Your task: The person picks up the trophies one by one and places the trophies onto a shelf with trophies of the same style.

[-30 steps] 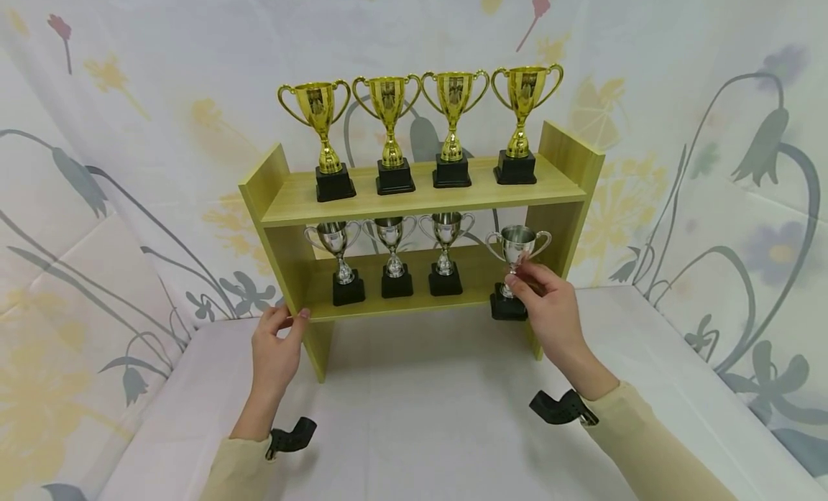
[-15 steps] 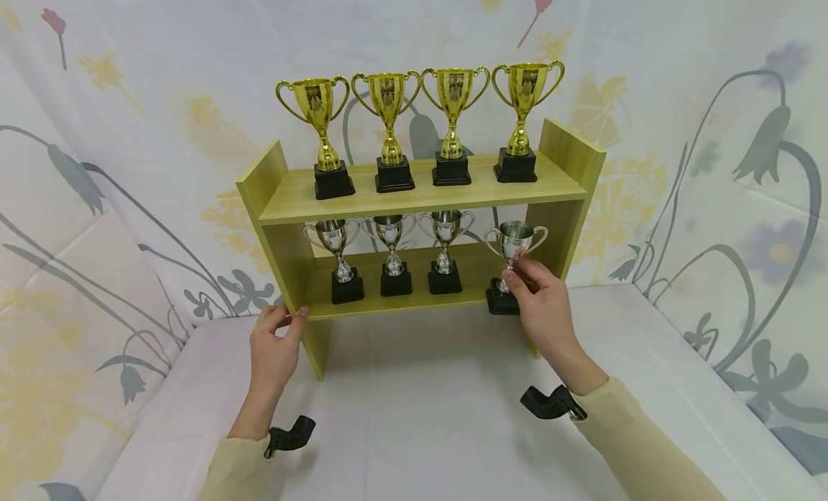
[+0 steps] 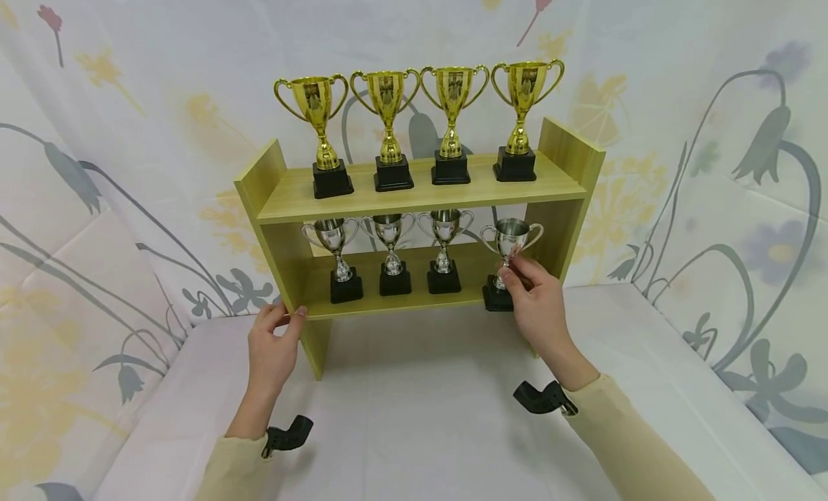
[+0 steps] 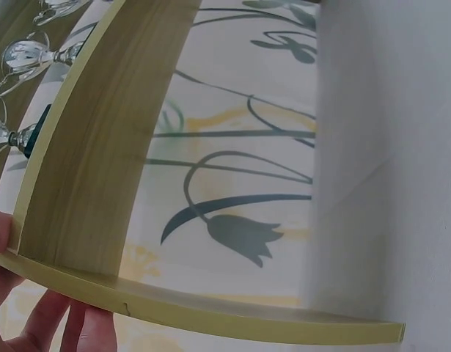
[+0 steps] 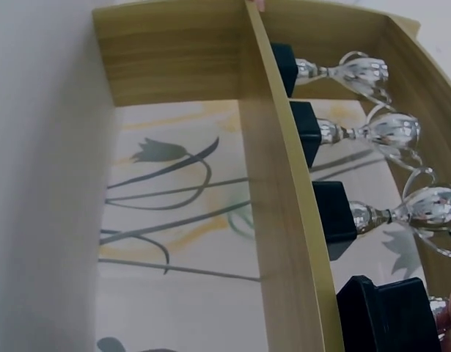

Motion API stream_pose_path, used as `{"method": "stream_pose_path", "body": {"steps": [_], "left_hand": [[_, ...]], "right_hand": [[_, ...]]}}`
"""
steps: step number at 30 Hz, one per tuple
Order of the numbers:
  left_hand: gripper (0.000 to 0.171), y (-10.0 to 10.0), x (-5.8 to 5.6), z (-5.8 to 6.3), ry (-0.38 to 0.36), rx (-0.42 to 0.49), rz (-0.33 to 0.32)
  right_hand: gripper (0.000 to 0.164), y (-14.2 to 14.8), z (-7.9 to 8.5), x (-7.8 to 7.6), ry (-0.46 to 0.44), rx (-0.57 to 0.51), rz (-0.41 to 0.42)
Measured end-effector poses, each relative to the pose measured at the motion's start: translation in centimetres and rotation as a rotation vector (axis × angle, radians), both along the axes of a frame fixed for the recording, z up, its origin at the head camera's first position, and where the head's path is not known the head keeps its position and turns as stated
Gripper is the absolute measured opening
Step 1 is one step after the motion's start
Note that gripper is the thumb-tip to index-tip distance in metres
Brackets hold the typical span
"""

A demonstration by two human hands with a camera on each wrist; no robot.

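Observation:
My right hand pinches the stem of a silver trophy cup with a black base. Its base overlaps the front edge of the lower board at the right end; whether it touches the board I cannot tell. The left hand grips the wooden shelf at its left side, thumb on the front edge, the other fingers outside the panel. Three more silver trophies stand upright in a row on the lower board, the nearest to the held one being this trophy.
Several gold trophies stand on the upper board. White cloth covers the table, and a flower-printed cloth hangs behind and at the sides. Each wrist wears a black mount.
My right hand has moved the silver trophy slightly left and back toward the lower board. The left hand keeps its place on the shelf, and the head view has shifted a little.

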State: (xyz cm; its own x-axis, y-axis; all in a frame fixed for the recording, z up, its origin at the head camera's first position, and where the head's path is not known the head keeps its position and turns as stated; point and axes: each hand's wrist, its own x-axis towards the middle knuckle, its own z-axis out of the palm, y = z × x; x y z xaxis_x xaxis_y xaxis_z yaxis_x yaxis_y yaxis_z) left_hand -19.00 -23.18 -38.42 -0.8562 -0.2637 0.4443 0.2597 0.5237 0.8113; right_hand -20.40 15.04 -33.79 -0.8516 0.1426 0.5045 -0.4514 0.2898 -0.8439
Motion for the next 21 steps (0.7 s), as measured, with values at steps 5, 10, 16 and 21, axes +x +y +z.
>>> {"method": "stream_pose_path", "body": {"steps": [5, 10, 16, 21], "left_hand": [[0.03, -0.08, 0.01, 0.06, 0.006, -0.003, 0.001], [0.03, -0.03, 0.07, 0.14, -0.001, 0.0, -0.004], [0.03, -0.07, 0.12, 0.19, -0.003, 0.001, -0.005], [0.032, -0.04, 0.12, 0.17, -0.007, -0.004, -0.002]], "right_hand": [[0.034, -0.05, -0.05, 0.11, -0.009, 0.011, -0.009], [0.033, 0.01, -0.11, 0.26, -0.002, 0.003, -0.032], [0.03, -0.11, -0.34, 0.24, 0.044, -0.015, -0.074], [0.023, -0.29, -0.53, 0.2, 0.089, -0.02, -0.108]]}}
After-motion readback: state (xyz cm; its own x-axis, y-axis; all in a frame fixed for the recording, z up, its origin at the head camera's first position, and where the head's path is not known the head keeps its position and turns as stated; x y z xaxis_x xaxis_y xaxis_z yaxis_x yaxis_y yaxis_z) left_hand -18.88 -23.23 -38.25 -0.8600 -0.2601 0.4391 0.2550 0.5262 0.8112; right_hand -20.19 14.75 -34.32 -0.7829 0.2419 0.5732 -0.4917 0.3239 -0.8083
